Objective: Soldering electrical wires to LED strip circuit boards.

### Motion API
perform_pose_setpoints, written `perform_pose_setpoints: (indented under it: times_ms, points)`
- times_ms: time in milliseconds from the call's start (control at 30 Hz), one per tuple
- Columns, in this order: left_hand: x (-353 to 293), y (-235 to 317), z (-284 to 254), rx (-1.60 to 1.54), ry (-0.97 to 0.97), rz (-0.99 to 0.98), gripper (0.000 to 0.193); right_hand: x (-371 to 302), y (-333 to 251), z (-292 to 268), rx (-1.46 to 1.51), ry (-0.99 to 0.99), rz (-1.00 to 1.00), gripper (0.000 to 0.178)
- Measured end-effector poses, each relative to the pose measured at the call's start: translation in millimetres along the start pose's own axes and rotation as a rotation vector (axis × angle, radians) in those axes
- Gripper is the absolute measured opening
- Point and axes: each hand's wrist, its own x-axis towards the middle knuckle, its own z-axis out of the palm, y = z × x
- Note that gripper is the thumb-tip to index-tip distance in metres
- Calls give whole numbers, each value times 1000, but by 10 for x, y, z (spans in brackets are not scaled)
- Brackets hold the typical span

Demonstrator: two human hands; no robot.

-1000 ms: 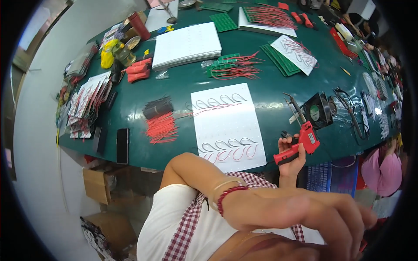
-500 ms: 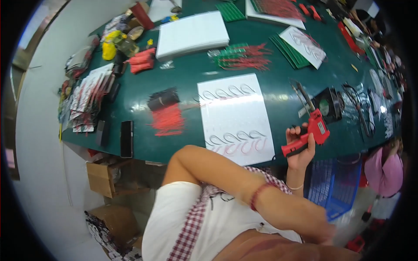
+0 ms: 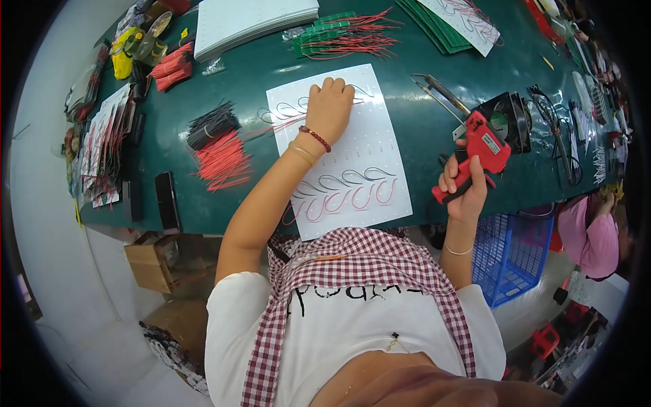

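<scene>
A white board [image 3: 359, 152] lies before me on the green table, with dark and red looped wires [image 3: 346, 197] in a row near its lower edge. More looped wires [image 3: 288, 108] run along its upper part. My left hand [image 3: 330, 112] rests over that upper row with fingers curled; whatever they grip is hidden beneath them. My right hand [image 3: 466, 180] is wrapped round the handle of a red and black soldering gun [image 3: 487, 146], right of the board. Its long metal tip and thin feed tube point up and left over the table.
Black wires [image 3: 212, 125] and red wires [image 3: 222, 161] lie in bundles left of the board. A phone [image 3: 167, 202] is near the front edge. A white board stack [image 3: 254, 27], wired green boards [image 3: 346, 37] and a small black fan [image 3: 505, 119] stand around. A blue basket [image 3: 512, 258] is below right.
My left arm has swung from across my body up to the board, the hand landing on its upper wires. My right hand keeps the soldering gun. The view has shifted.
</scene>
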Motion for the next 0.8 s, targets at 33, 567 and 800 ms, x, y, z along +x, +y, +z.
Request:
perform_pose_setpoints:
  times_ms: [33, 567, 800]
  points:
    - [31, -13, -17, 61, 30, 37, 4, -7, 6, -6, -39, -6, -7, 37]
    - [108, -105, -637, -188, -73, -58, 6, 69, -40, -95, -169, 72, -10, 35]
    - [150, -17, -329, -1010, 26, -182, 11, 199, 52, -41, -128, 29, 60, 34]
